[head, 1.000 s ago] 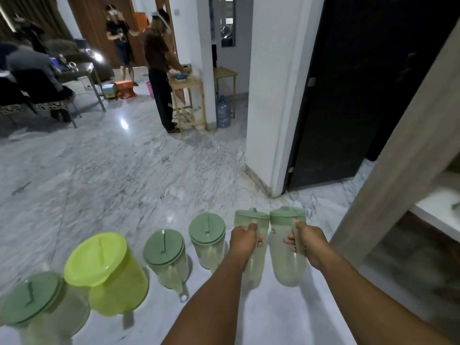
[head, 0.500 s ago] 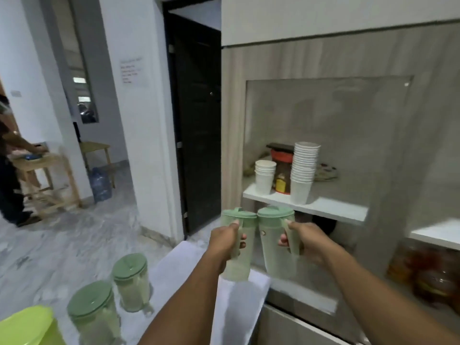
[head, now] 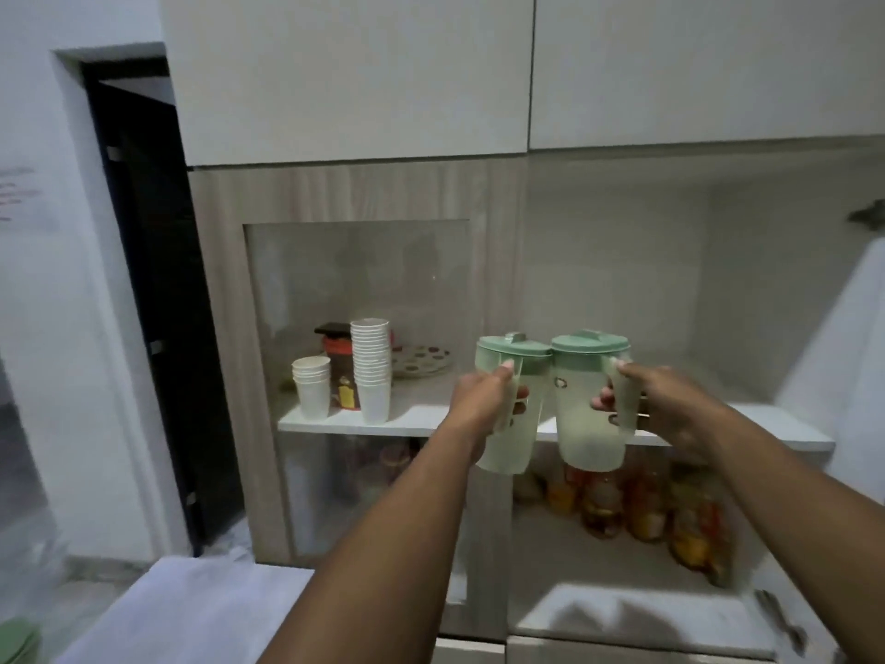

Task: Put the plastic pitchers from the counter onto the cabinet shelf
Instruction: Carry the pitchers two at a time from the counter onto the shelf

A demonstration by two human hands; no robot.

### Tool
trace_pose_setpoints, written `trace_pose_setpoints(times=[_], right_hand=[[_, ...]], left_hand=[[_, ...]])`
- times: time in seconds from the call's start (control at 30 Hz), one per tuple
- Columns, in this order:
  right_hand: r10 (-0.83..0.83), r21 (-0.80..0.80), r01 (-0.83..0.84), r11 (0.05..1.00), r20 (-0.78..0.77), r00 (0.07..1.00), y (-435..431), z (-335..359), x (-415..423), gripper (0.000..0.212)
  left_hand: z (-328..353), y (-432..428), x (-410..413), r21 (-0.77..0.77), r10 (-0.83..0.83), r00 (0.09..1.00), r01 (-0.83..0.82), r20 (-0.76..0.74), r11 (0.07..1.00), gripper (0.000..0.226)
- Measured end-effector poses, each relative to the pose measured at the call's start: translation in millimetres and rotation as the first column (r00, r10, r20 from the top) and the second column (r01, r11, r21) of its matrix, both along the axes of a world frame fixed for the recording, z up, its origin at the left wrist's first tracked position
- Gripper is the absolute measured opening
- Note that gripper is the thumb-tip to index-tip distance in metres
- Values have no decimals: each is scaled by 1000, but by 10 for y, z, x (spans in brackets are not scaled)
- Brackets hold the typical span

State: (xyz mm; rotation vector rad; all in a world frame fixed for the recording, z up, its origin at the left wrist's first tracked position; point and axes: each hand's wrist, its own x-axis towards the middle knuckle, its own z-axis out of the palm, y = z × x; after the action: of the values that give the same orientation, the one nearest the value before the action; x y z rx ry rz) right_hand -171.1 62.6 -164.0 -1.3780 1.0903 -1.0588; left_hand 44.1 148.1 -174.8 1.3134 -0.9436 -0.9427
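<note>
Near: white counter (head: 201,615), bare.
Mid-air, before the shelf edge: left hand (head: 479,400) closed round the handle of left pitcher (head: 510,409); right hand (head: 670,404) closed round the handle of right pitcher (head: 586,404). Pitchers pale green, lidded, upright, side by side.
Far: cabinet shelf (head: 412,419); two paper cup stacks (head: 371,371) at its left, a dark jar (head: 337,366) behind.

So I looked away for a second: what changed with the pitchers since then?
Both pitchers were carried from over the floor up to the cabinet and now hang in front of its white shelf, not yet set down. The left hand keeps its grip on the left pitcher, the right hand on the right pitcher.
</note>
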Motion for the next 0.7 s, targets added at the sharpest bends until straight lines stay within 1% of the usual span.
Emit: trace_pose_setpoints(times=[0.13, 0.27, 0.37, 0.47, 0.57, 0.7], right_hand=[[-35, -48, 35, 998, 6, 999, -314, 185, -767, 30], [-74, -82, 77, 994, 35, 997, -653, 312, -1366, 26], [-107, -84, 111, 990, 44, 993, -908, 341, -1723, 26], [-133, -81, 137, 987, 56, 990, -1219, 371, -2008, 28], [-158, -65, 163, 984, 88, 984, -1552, 364, -2195, 24], [-195, -42, 202, 978, 135, 971, -2042, 299, -2306, 25]], left_hand=[[143, -451, -759, -64, -52, 998, 54, 38, 996, 33], [200, -981, -1432, -102, -57, 998, 59, 17, 993, 26], [207, -1383, -1841, -103, -47, 999, 47, 2, 994, 27], [218, -1747, -2152, -103, -51, 999, 50, -4, 993, 32], [207, -2109, -2357, -88, -54, 999, 54, 0, 995, 36], [199, -2645, -2474, -80, -35, 999, 35, 2, 996, 23]])
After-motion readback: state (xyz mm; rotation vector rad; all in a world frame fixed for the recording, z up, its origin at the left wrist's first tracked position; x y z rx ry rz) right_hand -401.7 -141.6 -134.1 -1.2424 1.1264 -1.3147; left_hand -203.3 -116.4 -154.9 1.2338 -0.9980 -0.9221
